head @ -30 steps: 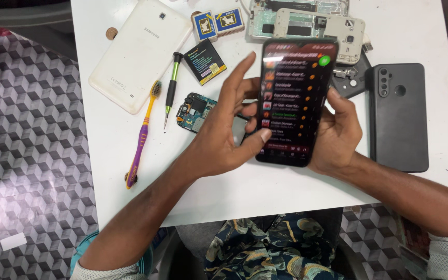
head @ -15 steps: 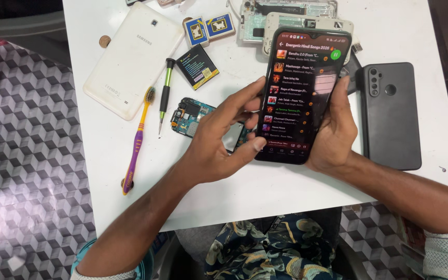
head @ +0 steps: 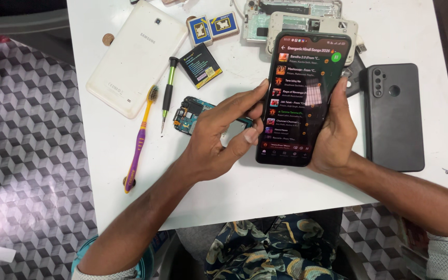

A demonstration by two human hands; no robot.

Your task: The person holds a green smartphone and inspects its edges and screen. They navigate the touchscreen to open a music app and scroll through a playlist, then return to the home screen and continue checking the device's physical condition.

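Note:
A black smartphone (head: 303,98) with a lit screen showing a list is held upright over the white table (head: 410,31). My right hand (head: 333,137) grips its right edge and lower back. My left hand (head: 224,137) holds its left edge, fingers touching the side and thumb by the lower left corner. Under my left hand lies a teal circuit board (head: 189,114), partly hidden.
On the table lie a white tablet face down (head: 137,57), a green-handled screwdriver (head: 167,93), a purple and yellow toothbrush (head: 140,137), a small black battery (head: 200,65), two small blue boxes (head: 212,27), opened phone frames (head: 296,18) and a dark phone (head: 394,116) face down at right.
The phone and both hands have stayed together in the same hold. The list on the screen has changed, and the view has shifted slightly.

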